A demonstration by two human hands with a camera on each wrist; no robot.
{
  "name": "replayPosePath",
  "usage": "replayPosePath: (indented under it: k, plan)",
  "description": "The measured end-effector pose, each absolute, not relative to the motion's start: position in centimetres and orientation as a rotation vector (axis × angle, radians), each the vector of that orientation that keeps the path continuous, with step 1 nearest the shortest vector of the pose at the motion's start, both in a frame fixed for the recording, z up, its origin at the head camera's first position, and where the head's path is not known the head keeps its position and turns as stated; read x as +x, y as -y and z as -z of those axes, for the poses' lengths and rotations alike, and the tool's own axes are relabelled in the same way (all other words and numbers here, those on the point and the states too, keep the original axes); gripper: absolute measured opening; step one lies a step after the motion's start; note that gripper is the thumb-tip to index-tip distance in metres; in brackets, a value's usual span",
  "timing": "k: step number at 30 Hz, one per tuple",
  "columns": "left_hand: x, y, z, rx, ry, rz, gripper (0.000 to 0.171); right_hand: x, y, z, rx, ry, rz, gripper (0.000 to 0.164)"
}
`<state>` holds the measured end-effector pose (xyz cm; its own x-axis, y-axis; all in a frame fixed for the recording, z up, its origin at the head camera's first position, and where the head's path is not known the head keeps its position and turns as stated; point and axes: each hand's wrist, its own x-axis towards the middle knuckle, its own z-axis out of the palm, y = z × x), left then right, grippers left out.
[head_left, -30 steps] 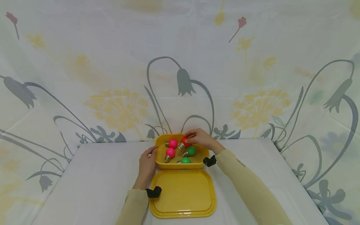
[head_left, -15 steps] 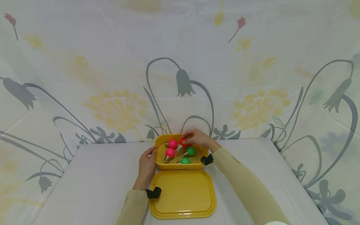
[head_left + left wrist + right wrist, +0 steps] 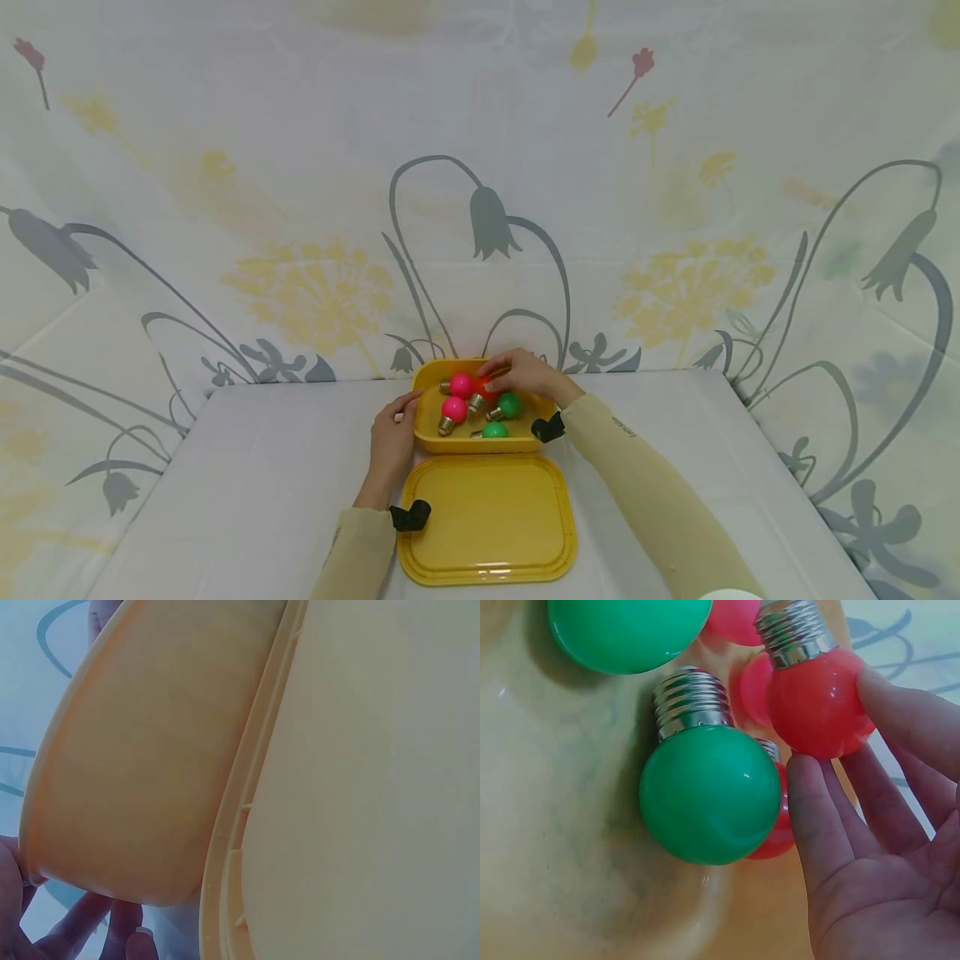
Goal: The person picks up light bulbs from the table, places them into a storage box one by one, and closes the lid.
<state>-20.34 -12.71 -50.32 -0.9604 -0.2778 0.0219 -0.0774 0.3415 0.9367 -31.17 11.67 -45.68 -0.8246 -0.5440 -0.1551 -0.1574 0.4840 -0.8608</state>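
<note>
A yellow box (image 3: 425,421) stands open at the table's far middle, with its lid (image 3: 487,517) lying flat in front of it. Inside lie two pink bulbs (image 3: 454,407), two green bulbs (image 3: 510,404) and a red bulb (image 3: 482,387). My right hand (image 3: 491,375) reaches into the box from the right. In the right wrist view it (image 3: 836,724) pinches the red bulb (image 3: 814,697) between thumb and fingertips, screw cap upward, just above a green bulb (image 3: 709,795). My left hand (image 3: 397,417) holds the box's left wall, thumb at the rim; its fingers (image 3: 112,930) lie by the box's base.
White table surface (image 3: 262,467) spreads left and right of the box and lid. A flower-printed cloth backdrop (image 3: 480,208) rises directly behind the box and wraps both sides. Black wrist cameras (image 3: 408,514) sit on both sleeves.
My right hand has carried the red bulb leftward and down, close to the pink bulbs. The left hand and the box have stayed put.
</note>
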Motion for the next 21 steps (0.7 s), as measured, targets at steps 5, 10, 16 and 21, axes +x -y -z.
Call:
replayPosePath:
  k: [5,10,16,21]
  plan:
    - [-20.35,12.73,50.31,0.323,2.421,1.678,0.03,-31.06,-11.41,45.72,-0.577,-2.307,1.29,0.026]
    - [-20.3,12.74,50.22,0.312,2.413,1.682,0.03,-31.2,-11.28,46.03,-0.595,-2.29,1.289,0.024]
    - [-20.28,12.75,50.25,0.312,2.413,1.68,0.03,-31.24,-11.15,46.1,-0.619,-2.291,1.266,0.024]
    - [-20.32,12.69,50.22,0.336,2.418,1.693,0.031,-31.32,-11.0,46.06,-0.643,-2.309,1.23,0.025]
